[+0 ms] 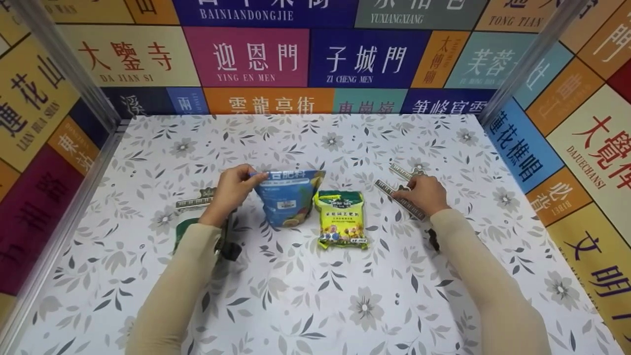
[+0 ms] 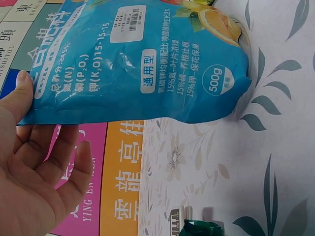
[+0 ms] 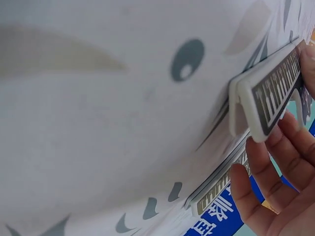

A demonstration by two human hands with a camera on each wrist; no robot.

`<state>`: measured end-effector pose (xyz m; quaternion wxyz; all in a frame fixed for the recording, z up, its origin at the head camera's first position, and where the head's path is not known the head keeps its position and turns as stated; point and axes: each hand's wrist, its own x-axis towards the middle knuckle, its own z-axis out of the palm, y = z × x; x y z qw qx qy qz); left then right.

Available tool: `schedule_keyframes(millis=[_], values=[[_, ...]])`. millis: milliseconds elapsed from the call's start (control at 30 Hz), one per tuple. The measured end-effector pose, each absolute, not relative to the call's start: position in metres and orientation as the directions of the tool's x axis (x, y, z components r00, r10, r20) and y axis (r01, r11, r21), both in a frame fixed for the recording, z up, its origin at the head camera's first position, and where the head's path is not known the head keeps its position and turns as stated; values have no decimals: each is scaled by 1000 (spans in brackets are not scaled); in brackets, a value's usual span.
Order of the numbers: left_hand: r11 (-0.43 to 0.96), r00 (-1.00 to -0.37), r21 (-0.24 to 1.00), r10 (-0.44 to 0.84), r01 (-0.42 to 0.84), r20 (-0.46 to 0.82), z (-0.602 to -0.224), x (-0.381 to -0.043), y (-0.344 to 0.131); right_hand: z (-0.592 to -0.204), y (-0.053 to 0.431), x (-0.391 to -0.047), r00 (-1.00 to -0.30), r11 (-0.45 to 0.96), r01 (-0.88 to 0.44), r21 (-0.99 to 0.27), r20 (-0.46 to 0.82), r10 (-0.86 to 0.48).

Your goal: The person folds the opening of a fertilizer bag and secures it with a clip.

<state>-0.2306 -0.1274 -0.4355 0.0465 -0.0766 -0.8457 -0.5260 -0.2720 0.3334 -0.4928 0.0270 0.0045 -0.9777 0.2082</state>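
Note:
A blue fertilizer bag [image 1: 288, 199] stands upright near the middle of the table. My left hand [image 1: 235, 186] pinches its top left corner, thumb on the printed face in the left wrist view. To the right of it lies a yellow-green fertilizer bag [image 1: 342, 222]. My right hand [image 1: 428, 195] grips a long bag clip [image 3: 278, 91], a white channel strip with a dark patterned face, between thumb and fingers. A second bag clip [image 1: 402, 170] lies just beyond it. My left forearm partly hides a dark green bag [image 1: 185, 229].
Another patterned clip [image 1: 190, 202] lies beside the green bag at the left. A small black object [image 1: 434, 240] shows beside the right sleeve. The flower-patterned table [image 1: 296, 305] is bounded by printed panels [image 1: 246, 56] at the back and sides.

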Motion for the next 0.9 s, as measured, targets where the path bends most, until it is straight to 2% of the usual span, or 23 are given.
schedule_keyframes(millis=[267, 567, 767, 900], values=[[424, -987, 892, 72, 158, 141, -435, -230, -128, -489, 330, -271, -997, 898, -24, -440, 77, 11], [433, -984, 883, 82, 181, 161, -437, -230, -128, -485, 325, -271, -999, 891, -20, -454, 46, 0], [423, -986, 891, 76, 165, 147, -436, -231, -127, -471, 315, -271, -1000, 890, 1, -456, 16, 9], [417, -986, 893, 76, 169, 152, -435, -232, -127, -458, 307, -271, -999, 893, -31, -449, 47, -11]])
